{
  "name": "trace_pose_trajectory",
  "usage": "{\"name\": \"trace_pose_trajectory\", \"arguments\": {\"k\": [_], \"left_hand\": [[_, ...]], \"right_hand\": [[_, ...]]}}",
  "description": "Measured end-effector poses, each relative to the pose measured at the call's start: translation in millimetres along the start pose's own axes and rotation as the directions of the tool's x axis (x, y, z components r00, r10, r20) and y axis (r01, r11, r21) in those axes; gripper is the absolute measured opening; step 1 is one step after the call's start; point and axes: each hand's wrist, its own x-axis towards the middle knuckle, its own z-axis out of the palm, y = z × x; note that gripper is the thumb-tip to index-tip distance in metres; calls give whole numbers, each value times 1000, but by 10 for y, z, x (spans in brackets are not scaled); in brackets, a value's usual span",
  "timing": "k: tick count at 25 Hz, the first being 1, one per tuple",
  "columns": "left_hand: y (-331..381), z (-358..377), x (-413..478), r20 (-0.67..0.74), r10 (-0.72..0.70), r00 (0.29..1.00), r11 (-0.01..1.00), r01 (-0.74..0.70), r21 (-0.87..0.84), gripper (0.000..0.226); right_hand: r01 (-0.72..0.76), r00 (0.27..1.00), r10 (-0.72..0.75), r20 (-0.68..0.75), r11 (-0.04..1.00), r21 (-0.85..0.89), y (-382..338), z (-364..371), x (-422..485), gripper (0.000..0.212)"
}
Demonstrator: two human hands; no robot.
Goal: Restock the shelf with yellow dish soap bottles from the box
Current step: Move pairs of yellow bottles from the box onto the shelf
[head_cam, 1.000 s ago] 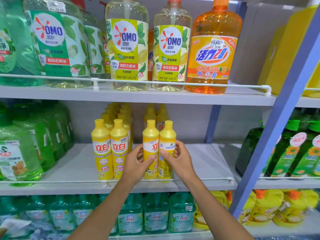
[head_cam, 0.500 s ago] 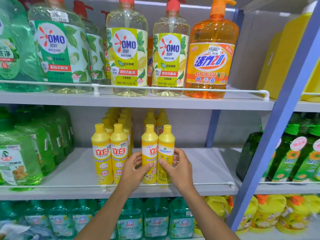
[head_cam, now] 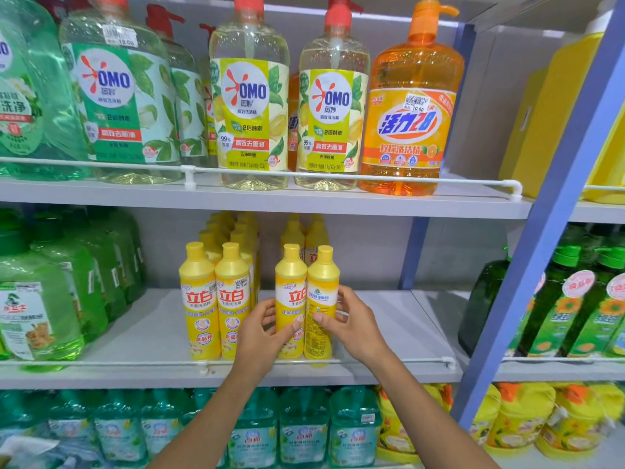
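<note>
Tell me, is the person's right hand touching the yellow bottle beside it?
Touching. The head view shows the right hand with its thumb pressed on the front of the right-hand yellow bottle, fingers curled round its side.

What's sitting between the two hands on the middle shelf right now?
Head view: two upright yellow dish soap bottles, side by side. The left hand holds the left bottle, the right hand the right bottle, just behind the front rail.
</note>
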Motion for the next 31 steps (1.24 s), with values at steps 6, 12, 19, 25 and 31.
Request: {"name": "trace_pose_trajectory", "arguments": {"k": [6, 12, 19, 25, 31], "left_hand": [[20, -40, 27, 63, -12, 998, 1000, 11, 20, 55], [-4, -10, 20, 28, 1, 1000, 1000, -1, 18, 59], [-32, -17, 40, 65, 12, 998, 999, -14, 37, 56], [-57, -23, 33, 84, 28, 996, 999, -31, 34, 53], [-73, -11, 74, 122, 39, 992, 997, -47, 59, 54]], "right_hand": [[17, 981, -31, -190, 997, -76, 56, 166, 32, 69], [17, 996, -25, 85, 995, 94, 62, -18, 30, 56], [-21, 981, 18, -195, 1000, -8, 48, 210, 90, 68], [-18, 998, 9, 55, 988, 154, 211, 59, 32, 53], [-49, 980, 54, -193, 998, 30, 190, 216, 84, 65]]}}
